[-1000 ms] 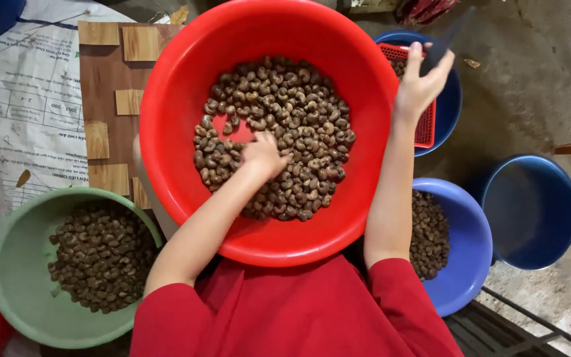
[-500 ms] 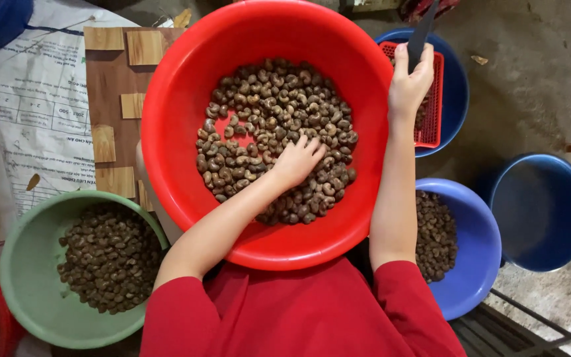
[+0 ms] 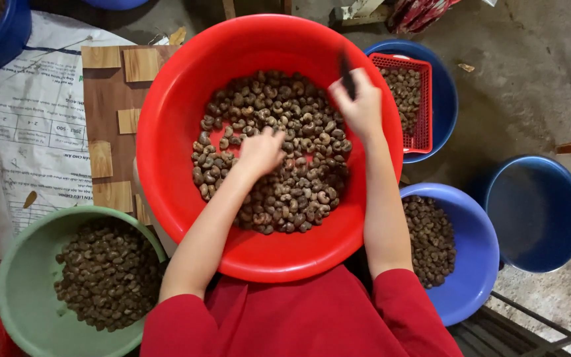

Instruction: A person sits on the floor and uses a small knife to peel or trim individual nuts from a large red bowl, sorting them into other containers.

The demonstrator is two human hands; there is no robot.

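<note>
Resting on the brown nuts (image 3: 279, 152) in the red basin (image 3: 166, 152), my left hand (image 3: 261, 151) lies with its fingers curled loosely into the heap; whether it pinches a nut I cannot tell. My right hand (image 3: 361, 106) is closed around a dark knife (image 3: 347, 74) above the far right part of the heap. Bare red wall rings the nuts on every side, widest on the left and near sides, so both hands have room inside the rim. Half a second ago my right hand was outside the basin, over the red basket (image 3: 424, 99) in the far blue bowl (image 3: 447, 92); now it is inside the rim, and my left hand has drawn back leftward. The knife's long axis runs near to far, its tip pointing away from me. A green bowl (image 3: 21, 264) of nuts sits near left, another blue bowl (image 3: 477, 251) near right.
</note>
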